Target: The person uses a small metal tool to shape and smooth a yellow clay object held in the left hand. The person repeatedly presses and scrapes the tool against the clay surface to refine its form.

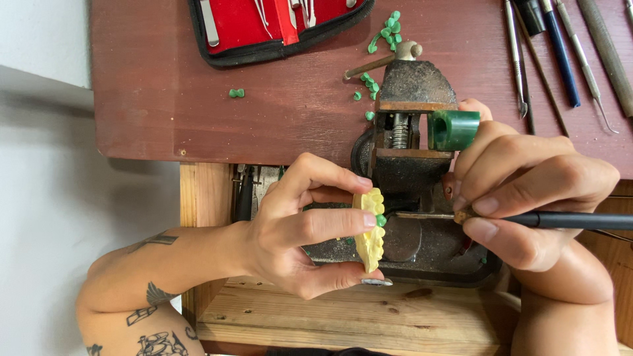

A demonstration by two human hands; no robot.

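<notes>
My left hand [300, 227] pinches a pale yellow, scalloped wax piece [370, 231] on edge, thumb below and fingers on top. A small green bead [381, 220] sits on its right side. My right hand [527, 191] grips a black-handled tool [573, 220] like a pen, and its thin metal tip [422, 215] points left at the yellow piece. Both hands hover over a dark metal bench vise [412, 132]. A green wax tube [453, 130] stands beside the vise jaws, just above my right fingers.
Several green wax bits [386, 34] lie scattered on the dark red bench top [198, 92]. A red-lined tool case [264, 26] lies open at the back. Long hand tools [560, 53] lie at the back right. A pale wooden shelf [356, 316] sits below the vise.
</notes>
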